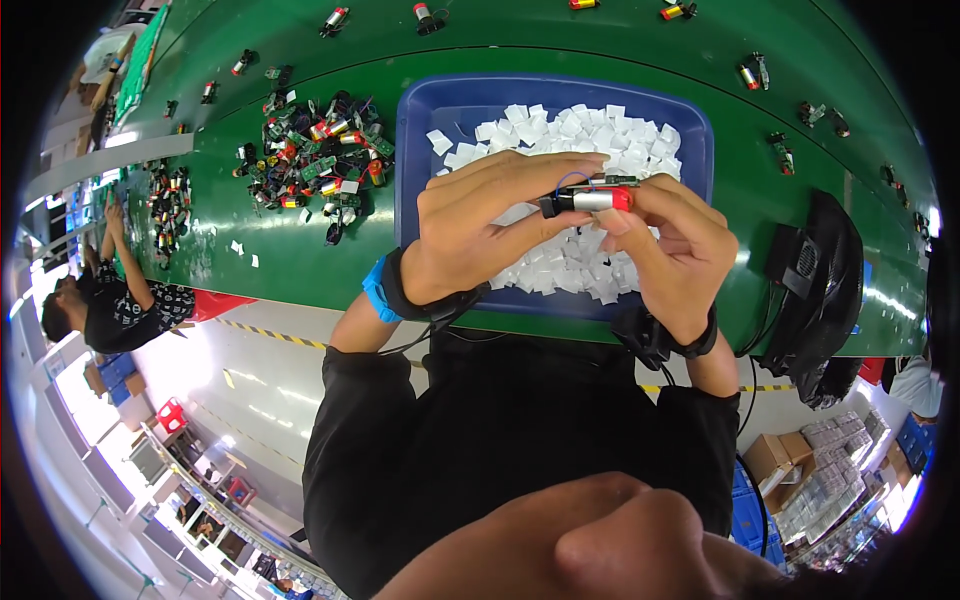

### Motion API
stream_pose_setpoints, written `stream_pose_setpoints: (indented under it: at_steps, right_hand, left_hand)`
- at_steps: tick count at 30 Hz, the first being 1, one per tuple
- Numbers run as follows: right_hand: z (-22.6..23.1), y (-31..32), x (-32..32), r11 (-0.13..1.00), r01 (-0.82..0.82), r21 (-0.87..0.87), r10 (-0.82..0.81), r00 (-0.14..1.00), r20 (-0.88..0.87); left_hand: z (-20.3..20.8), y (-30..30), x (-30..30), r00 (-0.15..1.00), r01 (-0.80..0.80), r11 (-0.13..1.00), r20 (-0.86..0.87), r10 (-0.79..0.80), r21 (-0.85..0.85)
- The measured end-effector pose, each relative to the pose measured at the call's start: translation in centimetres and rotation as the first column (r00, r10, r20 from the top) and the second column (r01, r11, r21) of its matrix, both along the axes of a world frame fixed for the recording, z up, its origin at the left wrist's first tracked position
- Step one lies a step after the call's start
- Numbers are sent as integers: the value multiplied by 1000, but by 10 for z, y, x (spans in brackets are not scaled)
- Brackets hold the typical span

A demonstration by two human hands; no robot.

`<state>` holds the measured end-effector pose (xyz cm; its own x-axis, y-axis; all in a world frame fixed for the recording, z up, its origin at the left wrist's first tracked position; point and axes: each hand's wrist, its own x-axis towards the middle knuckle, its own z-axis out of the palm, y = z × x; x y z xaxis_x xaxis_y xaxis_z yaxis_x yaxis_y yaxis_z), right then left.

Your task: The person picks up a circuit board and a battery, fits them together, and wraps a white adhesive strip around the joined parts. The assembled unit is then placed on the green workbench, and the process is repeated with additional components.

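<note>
Above a blue plastic tray (555, 87), both my hands grip one small battery assembly. Its cylindrical cell (592, 200) is silver-white with a red right end and a black part on the left. A narrow green circuit board (605, 182) and a thin blue wire run along its upper side. My left hand (465, 225) closes its thumb and fingers on the left end. The thumb and fingers of my right hand (685, 240) pinch the red end. Many small white square pieces (590, 128) fill the tray under my hands.
Left of the tray lies a heap of similar battery assemblies (325, 160) on the green table (225, 235). Single assemblies (748, 76) lie along the far side and right. A black bag (828, 290) and a dark box (797, 258) sit at right. Another person (125, 295) works further left.
</note>
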<state>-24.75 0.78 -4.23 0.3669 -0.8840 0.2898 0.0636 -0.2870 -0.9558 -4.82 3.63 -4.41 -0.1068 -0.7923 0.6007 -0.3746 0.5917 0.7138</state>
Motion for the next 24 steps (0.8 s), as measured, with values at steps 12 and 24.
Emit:
stream_pose_setpoints:
  at_steps: [12, 24]
  right_hand:
    - [4, 0, 3, 972, -122, 199, 114, 992, 48]
    - [12, -1, 2, 926, -239, 292, 214, 970, 116]
  left_hand:
    - [3, -3, 1, 991, -14, 997, 129, 23, -73]
    - [6, 1, 2, 987, -81, 990, 127, 95, -111]
